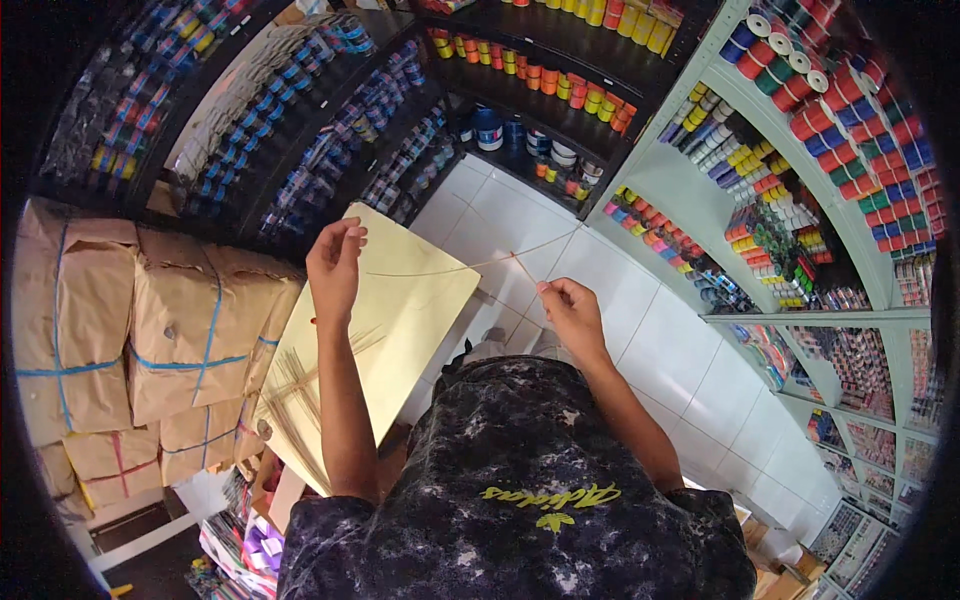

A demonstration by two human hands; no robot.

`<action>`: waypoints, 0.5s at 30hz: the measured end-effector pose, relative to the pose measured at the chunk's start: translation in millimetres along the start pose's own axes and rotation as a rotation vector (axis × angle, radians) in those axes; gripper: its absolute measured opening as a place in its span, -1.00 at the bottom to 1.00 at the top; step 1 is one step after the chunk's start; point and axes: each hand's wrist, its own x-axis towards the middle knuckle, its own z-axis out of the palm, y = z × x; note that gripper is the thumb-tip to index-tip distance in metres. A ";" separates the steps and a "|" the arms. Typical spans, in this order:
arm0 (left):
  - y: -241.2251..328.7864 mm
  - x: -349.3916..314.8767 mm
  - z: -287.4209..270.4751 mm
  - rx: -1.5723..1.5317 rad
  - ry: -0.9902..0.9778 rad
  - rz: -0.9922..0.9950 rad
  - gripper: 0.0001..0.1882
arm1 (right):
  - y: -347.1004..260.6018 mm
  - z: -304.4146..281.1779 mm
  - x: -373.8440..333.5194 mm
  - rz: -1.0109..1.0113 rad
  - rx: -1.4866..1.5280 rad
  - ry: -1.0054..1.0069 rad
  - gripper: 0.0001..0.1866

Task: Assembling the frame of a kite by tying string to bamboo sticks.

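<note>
My right hand is closed in a pinch on the lower end of a thin brown stick. That stick slants up and left. Near its upper end it meets a long, slightly curved brown strand, which runs from near my left hand out to the right; I cannot tell whether they are joined. My left hand is raised above a pale yellow board, fingers loosely bent and apart, with nothing visible in them. A loose pile of thin brown sticks lies on the board beside my left forearm.
Paper-wrapped parcels tied with blue and red string are stacked at the left. Dark shelves with coloured spools and tubs stand ahead. Pale green shelving full of thread rolls lines the right, beside a white tiled floor.
</note>
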 end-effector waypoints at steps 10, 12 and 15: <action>-21.9 -59.2 36.4 -0.140 0.079 -0.087 -0.79 | 2.6 15.5 4.5 -0.112 -0.025 0.055 -0.71; -26.2 -71.3 45.6 -0.156 0.054 -0.127 -0.80 | -0.9 17.8 4.4 -0.077 -0.014 0.048 -0.72; -18.5 -84.3 57.7 -0.208 0.003 -0.185 -0.83 | -2.1 20.7 7.8 0.011 0.106 0.035 -0.73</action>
